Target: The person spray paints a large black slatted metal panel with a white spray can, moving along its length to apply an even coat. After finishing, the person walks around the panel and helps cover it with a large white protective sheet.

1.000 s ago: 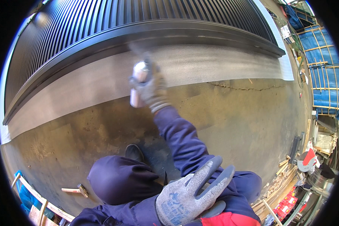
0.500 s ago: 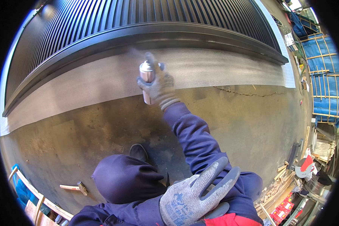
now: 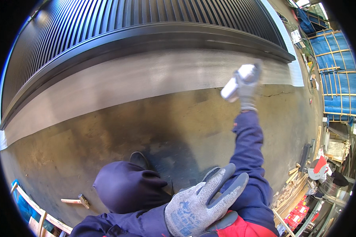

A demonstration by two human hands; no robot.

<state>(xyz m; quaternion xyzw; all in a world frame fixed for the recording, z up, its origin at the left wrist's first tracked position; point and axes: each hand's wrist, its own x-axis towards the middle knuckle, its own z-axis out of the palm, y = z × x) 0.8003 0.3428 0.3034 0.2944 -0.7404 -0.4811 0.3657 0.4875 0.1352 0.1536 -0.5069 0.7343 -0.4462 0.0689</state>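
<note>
- Nearest, the left hand, in a grey knit glove with dark-coated fingers, lies across the front of the body by the right sleeve; its fingers are extended and spread in a V. The palm is hidden, so I cannot tell whether anything is in it.
- Left of it rises a bent knee in dark navy cloth, with a black shoe just beyond.
- Near left, a wooden-handled hammer lies on the stained grey-brown floor, its head toward the right.
- Near right are red printed packages, loose wooden strips and a round grey-and-red disc.
- Farther out, right of centre, the right hand, in a matching glove, is closed around a pale, shiny cylindrical spray can; both are blurred. The can tilts, its base toward the near left.
- Beyond it, a pale sheet runs under the dark edge of a black ribbed panel.
- Far right, a blue tarp hangs behind a wooden lattice.
</note>
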